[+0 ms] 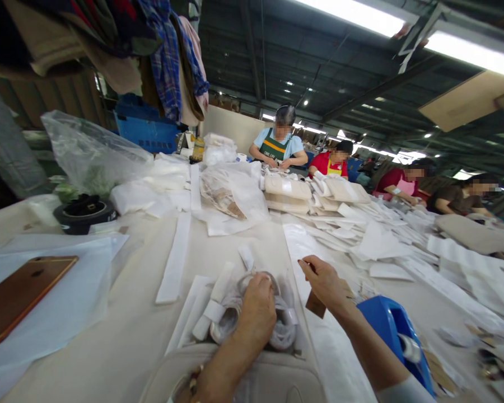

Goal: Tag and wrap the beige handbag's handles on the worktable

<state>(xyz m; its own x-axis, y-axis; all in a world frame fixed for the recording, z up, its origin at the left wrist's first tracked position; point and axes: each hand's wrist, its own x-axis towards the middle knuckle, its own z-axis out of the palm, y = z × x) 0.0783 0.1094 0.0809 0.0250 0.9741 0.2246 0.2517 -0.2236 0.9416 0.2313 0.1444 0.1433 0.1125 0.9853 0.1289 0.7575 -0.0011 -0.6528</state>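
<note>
Cream pad (252,378) lying nearest, I am watching the left hand (256,313) clutching a white bundle (286,333) on the surface (143,330) just beyond, while the right hand (325,282) is pinching a brown card (315,307) in closed fingers.

Left grip (256,313): my fingers curl over a clear plastic bundle of white wrapped pieces (285,330), low on the beige tabletop (143,336).
Right grip (325,282): I pinch a small brown cardboard tag (316,306), just beside the bundle.
By my right forearm: a blue plastic tape dispenser (386,322).
Far left: a flat rose-gold phone (21,296) lies on a white sheet (67,291).
Across: four co-workers (279,145) behind heaps of white pieces.
</note>
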